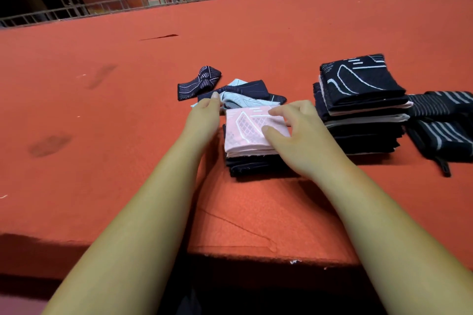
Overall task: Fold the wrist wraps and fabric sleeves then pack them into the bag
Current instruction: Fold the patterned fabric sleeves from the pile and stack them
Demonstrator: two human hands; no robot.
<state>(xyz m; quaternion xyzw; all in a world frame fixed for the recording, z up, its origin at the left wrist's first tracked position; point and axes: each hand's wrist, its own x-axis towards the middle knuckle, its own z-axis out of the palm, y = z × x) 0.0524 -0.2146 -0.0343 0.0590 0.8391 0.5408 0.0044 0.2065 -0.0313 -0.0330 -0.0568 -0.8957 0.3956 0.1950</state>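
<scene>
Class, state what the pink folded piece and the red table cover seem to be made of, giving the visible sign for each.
Pink folded piece: probably thin fabric, matt; soft layered fold edges, white grid pattern. Red table cover: seemingly felt-like cloth, matt, fuzzy; creased near the front edge.

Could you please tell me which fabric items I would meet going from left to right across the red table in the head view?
Loose dark patterned sleeve → pink-topped folded stack → tall folded stack with a dark top → striped wrist wraps.
</scene>
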